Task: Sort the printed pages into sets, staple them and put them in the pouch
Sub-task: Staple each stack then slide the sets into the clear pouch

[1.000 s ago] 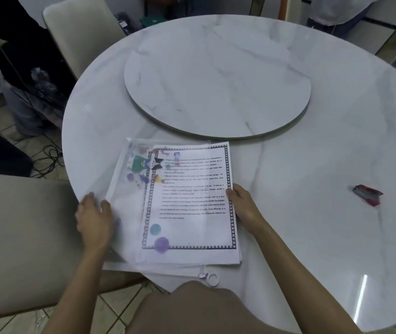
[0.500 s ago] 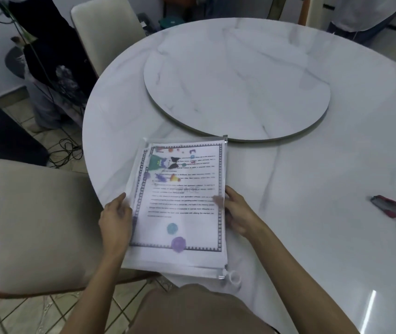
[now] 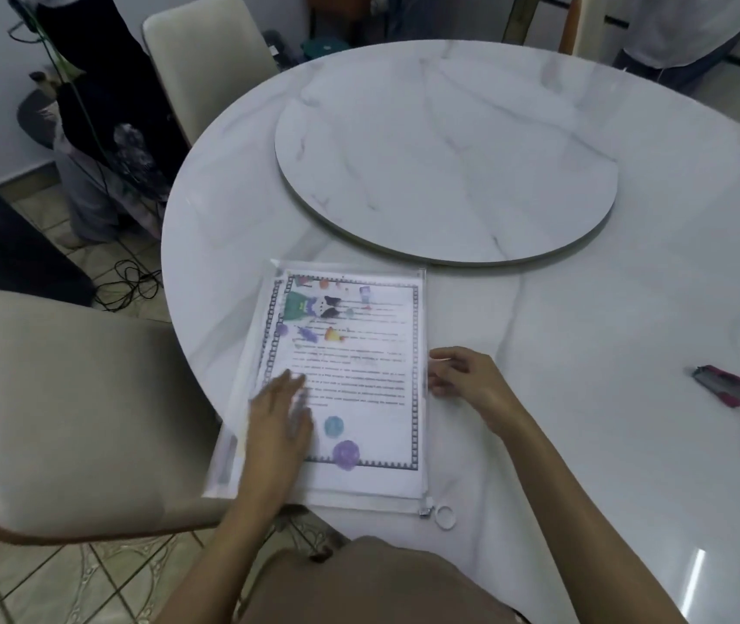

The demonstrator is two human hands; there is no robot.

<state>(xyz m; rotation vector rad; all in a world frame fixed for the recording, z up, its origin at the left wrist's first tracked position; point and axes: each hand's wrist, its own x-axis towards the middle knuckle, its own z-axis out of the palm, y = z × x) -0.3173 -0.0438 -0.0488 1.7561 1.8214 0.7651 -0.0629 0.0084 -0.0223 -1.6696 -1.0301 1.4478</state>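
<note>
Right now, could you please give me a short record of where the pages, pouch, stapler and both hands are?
Printed pages: inside the clear pouch, on the marble table
Zip slider: near right corner
Left hand: flat on the pouch
Right hand: fingers curled at pouch's right edge; grip unclear
Stapler: on table, far right, untouched

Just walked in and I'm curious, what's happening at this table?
A person has the printed pages inside the clear pouch on the marble table. The left hand presses flat on it while the right hand seems to pinch its zip edge. The zip pull sits at the near corner; the red stapler lies to the right.
</note>
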